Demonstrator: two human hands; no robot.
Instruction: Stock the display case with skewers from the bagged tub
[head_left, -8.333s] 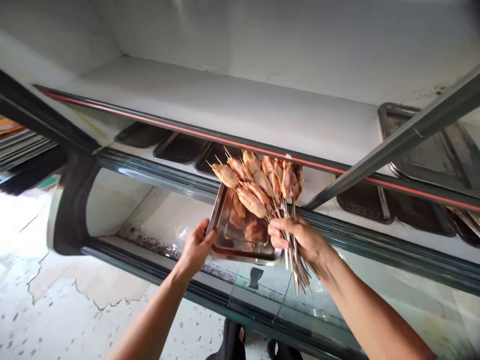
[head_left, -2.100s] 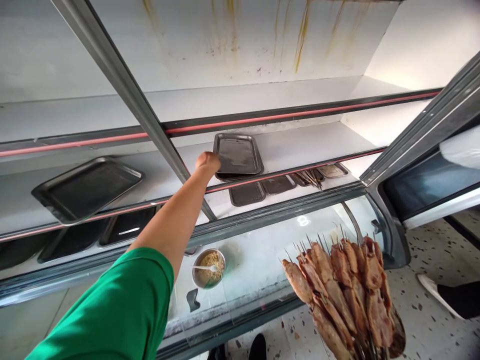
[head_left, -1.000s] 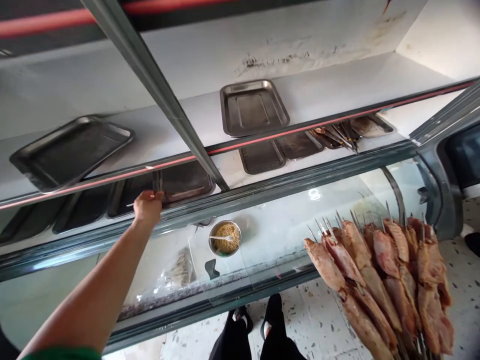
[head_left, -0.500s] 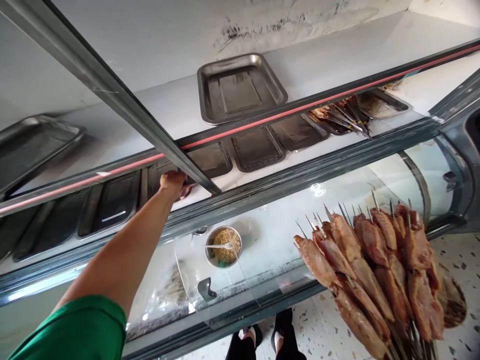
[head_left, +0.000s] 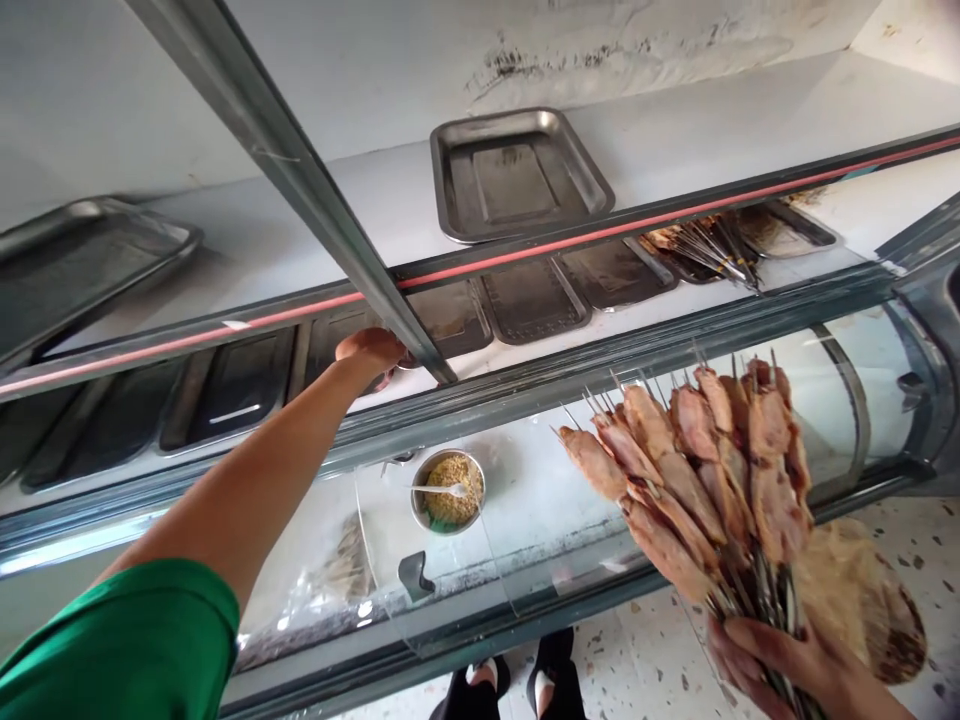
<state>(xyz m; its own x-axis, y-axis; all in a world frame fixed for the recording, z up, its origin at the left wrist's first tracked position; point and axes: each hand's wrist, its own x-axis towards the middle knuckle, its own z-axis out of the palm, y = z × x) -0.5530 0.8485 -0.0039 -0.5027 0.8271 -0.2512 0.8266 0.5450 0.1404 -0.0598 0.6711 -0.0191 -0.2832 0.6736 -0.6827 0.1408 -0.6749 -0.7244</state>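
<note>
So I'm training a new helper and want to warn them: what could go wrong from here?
The right hand grips the meat skewers low down, so the seemingly top-heavy bundle might tip or drop one onto the floor. Their bare tips point outward and could prick someone. The left hand reaches in below the red-striped shelf edge, close to the slanted post, and may knock against either.

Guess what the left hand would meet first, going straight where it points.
Likely the slanted metal post; if the left hand passes behind it, perhaps the tray beyond. Depth is unclear.
</note>
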